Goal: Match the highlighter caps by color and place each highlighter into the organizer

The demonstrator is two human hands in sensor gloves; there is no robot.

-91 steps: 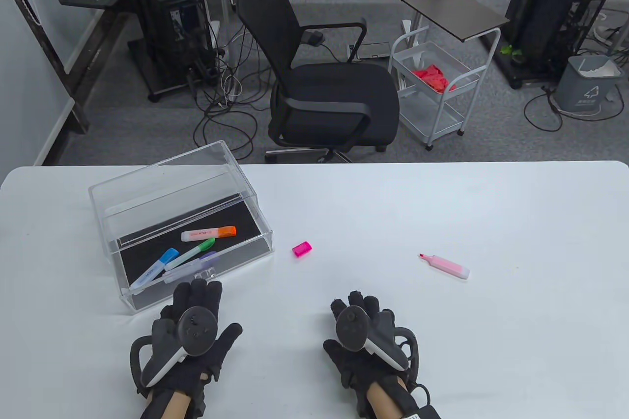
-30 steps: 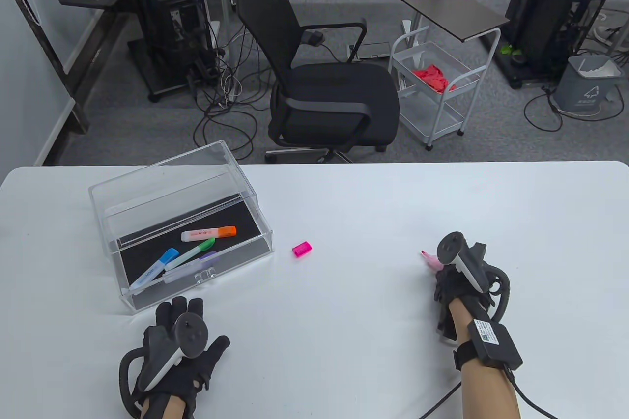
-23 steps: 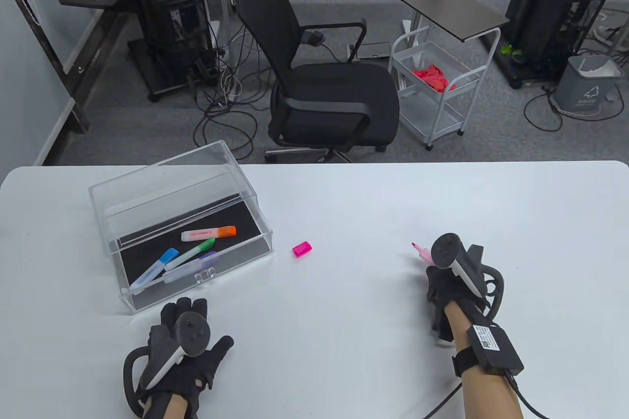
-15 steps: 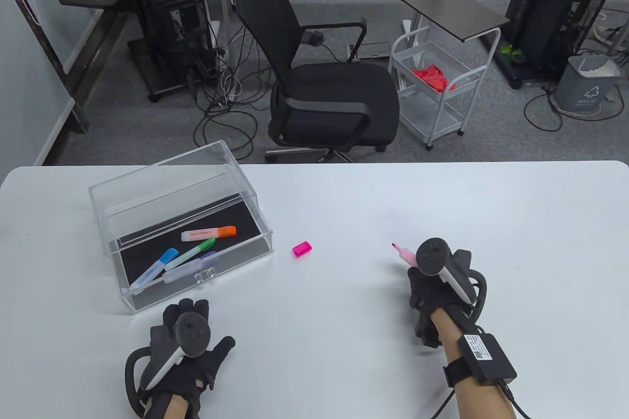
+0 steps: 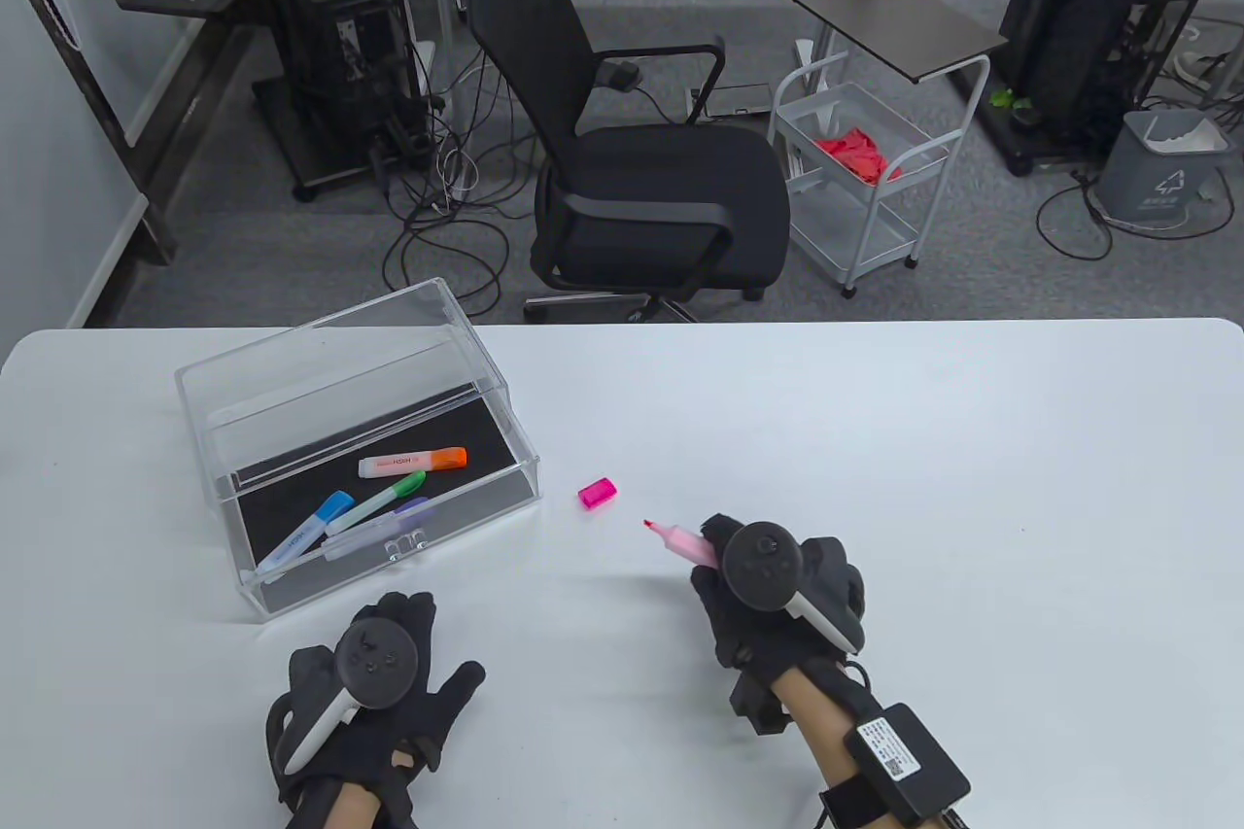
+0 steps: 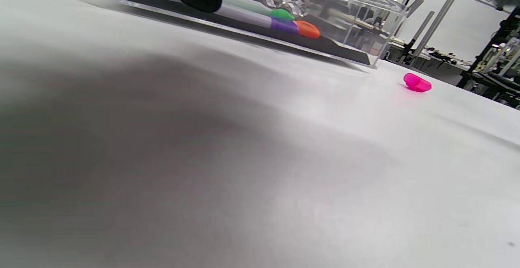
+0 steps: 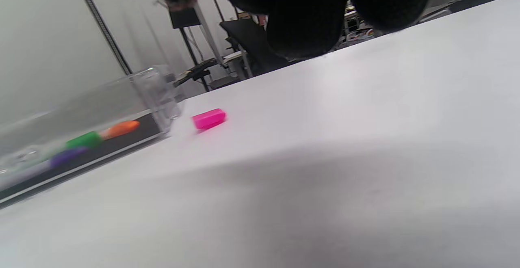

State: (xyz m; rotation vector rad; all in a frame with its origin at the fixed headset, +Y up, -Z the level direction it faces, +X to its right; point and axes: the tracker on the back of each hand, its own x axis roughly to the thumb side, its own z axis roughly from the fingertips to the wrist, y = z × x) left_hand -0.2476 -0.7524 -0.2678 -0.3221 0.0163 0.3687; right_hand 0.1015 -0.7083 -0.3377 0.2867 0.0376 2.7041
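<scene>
Right hand (image 5: 773, 601) curled round a pink highlighter (image 5: 680, 539), bare tip pointing up-left toward the pink cap (image 5: 597, 493), near it but not touching. Left hand (image 5: 374, 683) flat on the table (image 5: 875, 421) with fingers spread, holding nothing, just below the front edge of the clear organizer (image 5: 292, 362).

Cap lying on its side, alone on the table, just right of the organizer's near corner; seen again as a small pink piece in the left wrist view (image 6: 417, 83) and the right wrist view (image 7: 209, 119). Four capped highlighters already inside on the black floor: orange (image 5: 413, 462), green (image 5: 379, 499), blue (image 5: 306, 533) and purple (image 5: 374, 528).

Step in hand, most likely: bringing the uncapped pen to its cap.

Risks from here:
- Bare wet tip low over the white table; a dip could leave a pink streak.
- Cap loose and light; a one-handed push of the tip into it would probably slide or roll it off toward the organizer wall. Needs pinning by the left hand.
- Cap's open end not readable from these views; approaching the closed end would just shove it.
- Grip far back on the barrel, mostly hidden under the tracker; a pen gripped there may twist when pressed.
- Half-seated cap could pop off when dropped among the others.
</scene>
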